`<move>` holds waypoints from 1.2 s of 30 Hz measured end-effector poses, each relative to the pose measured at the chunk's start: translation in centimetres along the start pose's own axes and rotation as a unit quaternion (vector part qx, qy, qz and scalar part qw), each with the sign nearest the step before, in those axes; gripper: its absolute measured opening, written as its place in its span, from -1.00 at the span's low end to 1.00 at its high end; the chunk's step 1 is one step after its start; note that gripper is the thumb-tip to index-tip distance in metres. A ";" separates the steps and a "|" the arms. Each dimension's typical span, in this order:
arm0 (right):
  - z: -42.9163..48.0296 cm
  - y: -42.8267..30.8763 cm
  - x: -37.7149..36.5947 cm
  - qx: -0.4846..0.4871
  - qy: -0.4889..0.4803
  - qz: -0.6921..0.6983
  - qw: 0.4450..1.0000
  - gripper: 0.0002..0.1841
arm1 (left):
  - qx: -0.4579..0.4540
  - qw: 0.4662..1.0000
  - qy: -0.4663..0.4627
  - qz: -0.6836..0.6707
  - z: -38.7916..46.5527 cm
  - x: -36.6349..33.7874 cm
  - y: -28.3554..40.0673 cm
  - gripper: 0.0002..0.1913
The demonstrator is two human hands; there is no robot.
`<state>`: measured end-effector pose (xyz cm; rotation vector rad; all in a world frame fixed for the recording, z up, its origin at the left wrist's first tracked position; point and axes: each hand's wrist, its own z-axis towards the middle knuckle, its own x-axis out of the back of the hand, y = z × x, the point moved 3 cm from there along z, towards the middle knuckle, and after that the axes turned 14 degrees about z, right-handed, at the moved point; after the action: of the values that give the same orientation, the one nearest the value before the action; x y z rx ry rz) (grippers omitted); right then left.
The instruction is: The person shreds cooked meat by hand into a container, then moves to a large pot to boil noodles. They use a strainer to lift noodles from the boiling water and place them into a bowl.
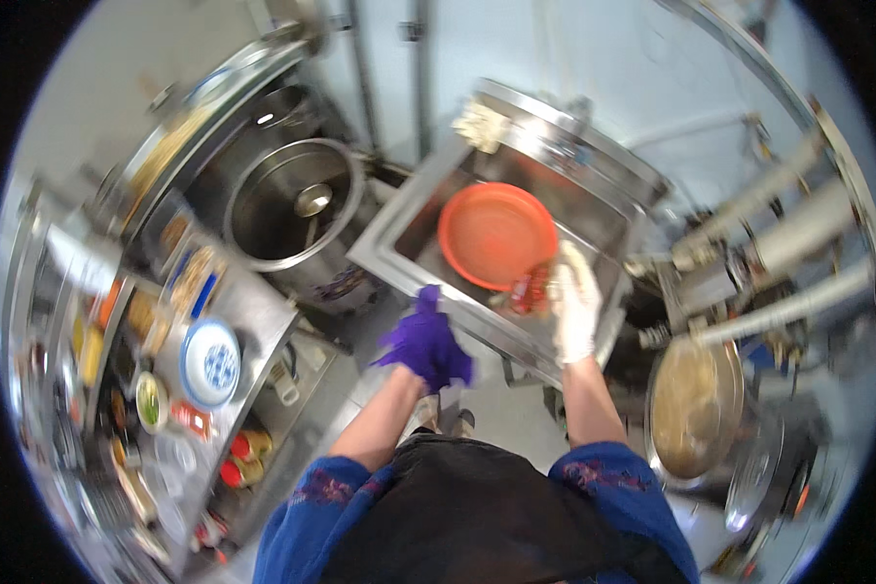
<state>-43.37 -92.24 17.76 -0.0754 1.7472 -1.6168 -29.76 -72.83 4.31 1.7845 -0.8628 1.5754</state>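
Observation:
My left hand (427, 347) is wrapped in or covered by a purple cloth (431, 336), just outside the near rim of a stainless steel sink (387, 255). Its fingers are hidden. In a pale glove, my right hand (575, 306) reaches over the sink's right part, its fingers at a blurred red item (531, 290); whether they grip it is unclear. An orange-red plastic basin (496, 233) rests in the sink, directly left of that hand, and seems to hold water. A crumpled light cloth (482, 125) lies on the sink's far left corner.
Left of the sink is a large metal pot (292, 263) with a ladle (312, 201) inside. A steel counter (263, 321) at the left bears a blue-and-white bowl (210, 363) and food containers. Pipes (796, 299) and an oval pan (693, 409) of cloudy liquid are at the right.

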 end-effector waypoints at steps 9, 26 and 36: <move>-13.9 -3.2 14.1 -0.081 0.102 -0.027 0.991 -0.57 | -0.346 0.859 -0.262 -0.269 2.1 -1.7 7.2 -0.21; -28.8 -10.2 25.6 0.063 0.378 -0.030 0.923 -0.58 | -0.514 0.826 -0.230 0.009 8.6 7.4 34.6 -0.36; -26.8 -9.4 24.5 -0.045 0.300 -0.297 0.905 -0.55 | -0.429 0.899 0.027 -0.084 5.2 -11.5 31.2 -0.16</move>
<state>-79.57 -84.16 12.68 -0.1840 2.4385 -2.1499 -52.34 -95.01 -7.18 1.1212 -1.1095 0.8907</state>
